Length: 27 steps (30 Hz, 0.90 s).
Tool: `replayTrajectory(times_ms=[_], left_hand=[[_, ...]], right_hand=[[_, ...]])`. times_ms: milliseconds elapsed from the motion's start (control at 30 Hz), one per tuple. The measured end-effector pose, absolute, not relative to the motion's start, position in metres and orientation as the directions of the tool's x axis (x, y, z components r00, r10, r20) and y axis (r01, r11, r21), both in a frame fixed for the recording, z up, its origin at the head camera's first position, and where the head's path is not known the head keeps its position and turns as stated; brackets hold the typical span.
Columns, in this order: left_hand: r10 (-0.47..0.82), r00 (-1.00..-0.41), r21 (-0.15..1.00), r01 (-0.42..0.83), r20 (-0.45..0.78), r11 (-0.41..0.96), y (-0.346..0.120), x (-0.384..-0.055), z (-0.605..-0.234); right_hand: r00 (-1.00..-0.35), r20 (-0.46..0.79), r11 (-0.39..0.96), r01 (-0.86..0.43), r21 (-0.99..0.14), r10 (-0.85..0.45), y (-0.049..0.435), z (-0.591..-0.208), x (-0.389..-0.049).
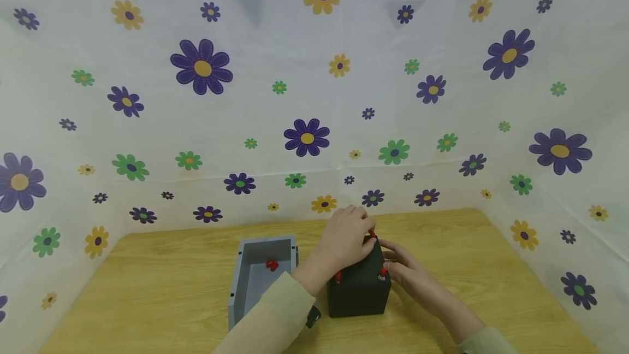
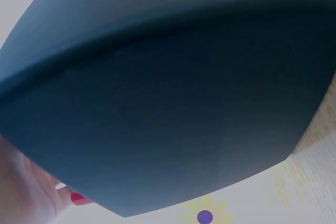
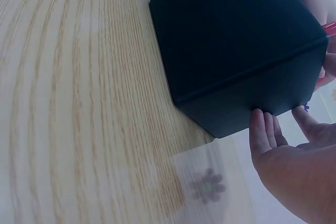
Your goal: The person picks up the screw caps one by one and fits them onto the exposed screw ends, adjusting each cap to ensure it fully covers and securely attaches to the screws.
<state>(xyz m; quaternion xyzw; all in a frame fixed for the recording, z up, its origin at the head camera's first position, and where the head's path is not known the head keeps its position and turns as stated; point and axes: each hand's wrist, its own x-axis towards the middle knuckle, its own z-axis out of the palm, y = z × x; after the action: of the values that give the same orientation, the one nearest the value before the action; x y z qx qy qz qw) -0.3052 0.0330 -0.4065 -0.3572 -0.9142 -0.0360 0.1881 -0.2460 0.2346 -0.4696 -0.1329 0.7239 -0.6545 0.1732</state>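
Observation:
A black box stands on the table, with red knobs at the corners of its top. In the head view, my left hand lies over the top and pinches a red knob at the far right corner. My right hand rests against the box's right side. Its fingers touch that face in the right wrist view. Beside the right thumb is another red knob at the near right corner, and a red knob shows at the near left. The box's dark side fills most of the left wrist view.
A grey open bin stands left of the box, with small red pieces inside. My left forearm crosses its near right part. A small black object lies by the left cuff. A flowered cloth rises behind the wooden table.

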Motion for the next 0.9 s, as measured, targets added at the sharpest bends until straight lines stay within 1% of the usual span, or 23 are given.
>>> replayTrajectory(times_ms=[267,500,700,900], left_hand=[[0.647,-0.667,-0.085,0.669,0.37,0.738,0.032,-0.304,-0.405],[0.643,-0.68,-0.088,0.66,0.353,0.746,0.029,-0.303,-0.402],[0.656,-0.679,-0.078,0.673,0.329,0.735,0.023,-0.301,-0.398],[0.661,-0.688,-0.087,0.67,0.298,0.737,0.017,-0.298,-0.395]], right_hand=[[-0.899,-0.065,0.09,0.028,-0.996,-0.433,0.234,-0.468,-0.246],[-0.902,-0.071,0.09,0.035,-0.995,-0.426,0.234,-0.464,-0.246],[-0.888,-0.063,0.089,0.025,-0.996,-0.455,0.238,-0.462,-0.245],[-0.876,-0.07,0.118,0.015,-0.993,-0.478,0.243,-0.46,-0.245]])
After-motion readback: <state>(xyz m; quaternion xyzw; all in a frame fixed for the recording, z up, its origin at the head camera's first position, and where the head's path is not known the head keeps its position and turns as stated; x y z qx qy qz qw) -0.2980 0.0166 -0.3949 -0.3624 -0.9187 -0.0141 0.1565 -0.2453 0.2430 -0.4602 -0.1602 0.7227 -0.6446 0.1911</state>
